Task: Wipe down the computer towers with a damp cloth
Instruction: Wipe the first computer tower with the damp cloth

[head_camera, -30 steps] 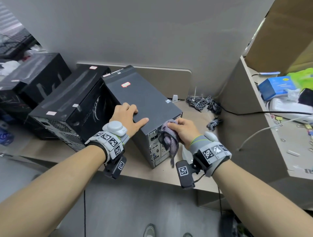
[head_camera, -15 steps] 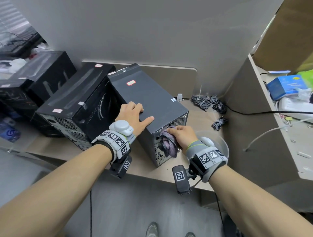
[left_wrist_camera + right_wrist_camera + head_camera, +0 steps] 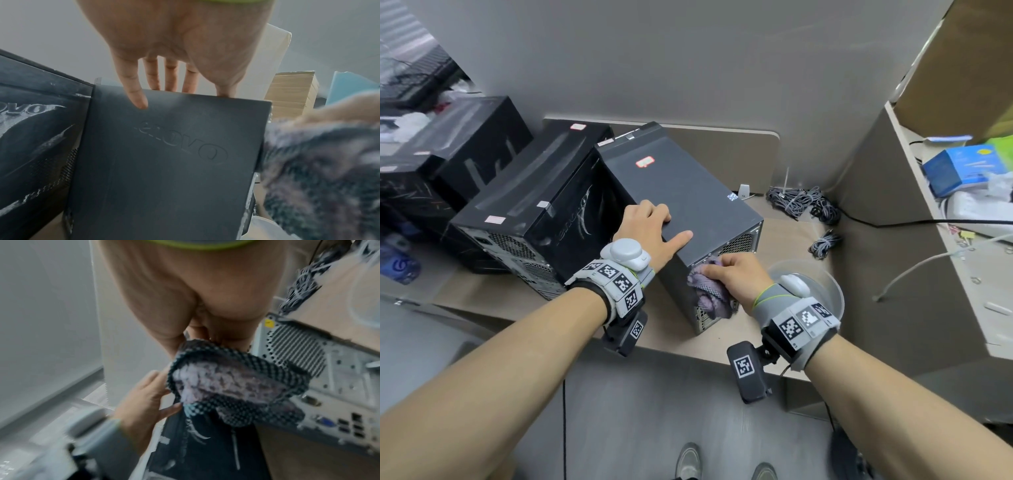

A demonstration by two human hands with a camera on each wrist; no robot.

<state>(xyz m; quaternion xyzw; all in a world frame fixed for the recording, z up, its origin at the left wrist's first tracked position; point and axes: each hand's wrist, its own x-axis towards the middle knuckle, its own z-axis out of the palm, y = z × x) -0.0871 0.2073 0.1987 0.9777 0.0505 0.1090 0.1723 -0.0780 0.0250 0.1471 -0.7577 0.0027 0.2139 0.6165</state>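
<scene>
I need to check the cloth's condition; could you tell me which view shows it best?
The right wrist view: the cloth fills its centre, weave visible. The head view shows it small under the right hand; the left wrist view shows only a blur.

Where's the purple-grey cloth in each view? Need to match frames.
Head: the crumpled purple-grey cloth sits centre, under the right hand, against the rear panel of the dark grey computer tower.
Left wrist: blurred, filling the right edge.
Right wrist: centre, below the palm.
Shared landmark: the same tower.
</scene>
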